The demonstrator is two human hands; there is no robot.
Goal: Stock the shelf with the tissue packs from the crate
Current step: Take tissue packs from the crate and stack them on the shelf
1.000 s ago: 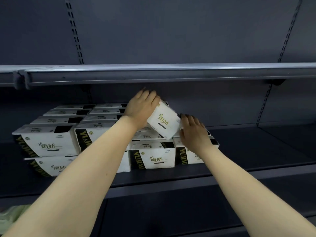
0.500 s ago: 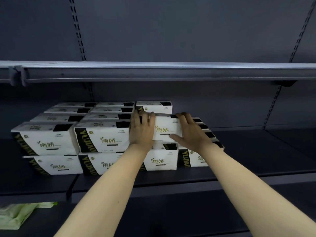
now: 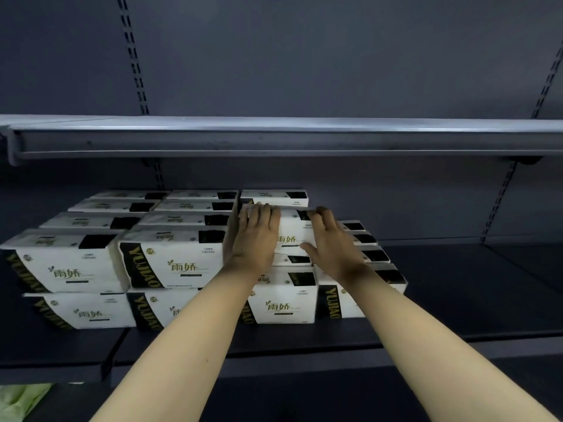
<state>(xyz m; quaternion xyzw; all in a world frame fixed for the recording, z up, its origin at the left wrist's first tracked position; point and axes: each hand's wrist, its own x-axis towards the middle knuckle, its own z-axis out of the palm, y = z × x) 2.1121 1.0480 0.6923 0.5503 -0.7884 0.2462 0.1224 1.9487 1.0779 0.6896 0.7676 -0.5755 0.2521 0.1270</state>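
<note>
One tissue pack (image 3: 294, 236) pressed by flat left hand (image 3: 255, 239) and right hand (image 3: 330, 246).

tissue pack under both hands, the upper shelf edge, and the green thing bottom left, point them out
tissue pack (image 3: 294, 236), head view, on its white front face between the hands
upper shelf (image 3: 274, 141), head view, on its grey front rail
green item (image 3: 21, 397), head view, on its visible surface

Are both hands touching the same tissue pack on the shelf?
Yes, the left hand and right hand both lie on the white tissue pack in the upper layer of the third column.
</note>
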